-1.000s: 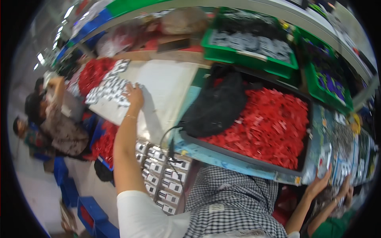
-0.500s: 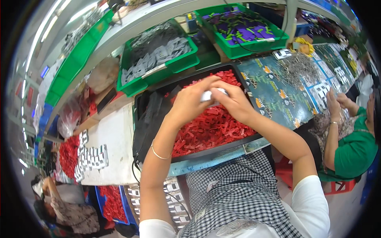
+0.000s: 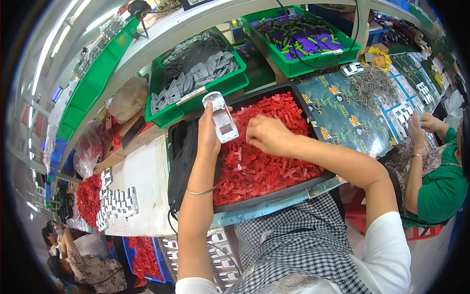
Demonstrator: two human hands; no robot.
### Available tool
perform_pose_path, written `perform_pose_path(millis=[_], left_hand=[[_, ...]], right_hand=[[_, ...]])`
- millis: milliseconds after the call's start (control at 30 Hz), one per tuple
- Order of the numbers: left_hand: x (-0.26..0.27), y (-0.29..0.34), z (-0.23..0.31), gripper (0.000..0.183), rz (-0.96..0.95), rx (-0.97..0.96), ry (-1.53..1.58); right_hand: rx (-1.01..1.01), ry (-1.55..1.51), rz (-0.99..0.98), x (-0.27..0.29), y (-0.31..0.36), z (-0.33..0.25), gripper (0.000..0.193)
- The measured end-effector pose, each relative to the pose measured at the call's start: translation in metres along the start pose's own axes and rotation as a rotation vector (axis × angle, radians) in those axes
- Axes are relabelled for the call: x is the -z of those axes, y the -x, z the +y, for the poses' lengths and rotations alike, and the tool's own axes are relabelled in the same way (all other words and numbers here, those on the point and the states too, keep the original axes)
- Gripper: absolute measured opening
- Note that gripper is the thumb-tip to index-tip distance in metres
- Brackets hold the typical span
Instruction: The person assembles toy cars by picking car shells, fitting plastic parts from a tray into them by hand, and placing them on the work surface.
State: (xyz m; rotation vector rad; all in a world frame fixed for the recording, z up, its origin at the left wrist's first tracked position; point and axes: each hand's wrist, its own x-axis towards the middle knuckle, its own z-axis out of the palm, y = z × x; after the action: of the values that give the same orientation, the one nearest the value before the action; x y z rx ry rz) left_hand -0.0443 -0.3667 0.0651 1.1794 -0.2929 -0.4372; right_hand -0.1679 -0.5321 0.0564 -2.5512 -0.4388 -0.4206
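Held: we grasp a white car-shaped shell (image 3: 221,117) in our left grip (image 3: 209,130), just left of the frame's middle, its hollow side showing.
Reaching: our right grip (image 3: 269,134) is bent over the red pieces (image 3: 274,164) at centre; we cannot tell whether it pinches one.
Beneath: we have a black tray (image 3: 293,188) of those pieces, with black mesh (image 3: 183,166) over its left end.
Left: we see more white shells (image 3: 120,202) standing in rows on the pale counter (image 3: 152,171).
Top: we see a green bin (image 3: 169,116) of grey parts, upper centre-left.
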Motion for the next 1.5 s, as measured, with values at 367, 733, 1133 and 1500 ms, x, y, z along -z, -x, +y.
perform_pose_path(millis=[367, 733, 1133, 1500], left_hand=[[0.005, -0.003, -0.002, 0.057, 0.019, -0.009, 0.052], [0.016, -0.009, -0.013, 0.053, 0.059, -0.008, 0.018], [-0.031, 0.017, -0.036, 0.049, 0.084, -0.077, -0.108], [-0.027, 0.017, -0.038, 0.050, 0.029, 0.057, -0.039]], right_hand=[[-0.068, 0.041, 0.113, -0.006, -0.023, 0.031, 0.013], [0.139, 0.116, -0.176, -0.014, -0.008, 0.012, 0.015], [0.103, 0.007, 0.483, -0.011, -0.021, 0.008, 0.014], [0.152, 0.102, 0.379, -0.008, -0.016, 0.005, 0.013]])
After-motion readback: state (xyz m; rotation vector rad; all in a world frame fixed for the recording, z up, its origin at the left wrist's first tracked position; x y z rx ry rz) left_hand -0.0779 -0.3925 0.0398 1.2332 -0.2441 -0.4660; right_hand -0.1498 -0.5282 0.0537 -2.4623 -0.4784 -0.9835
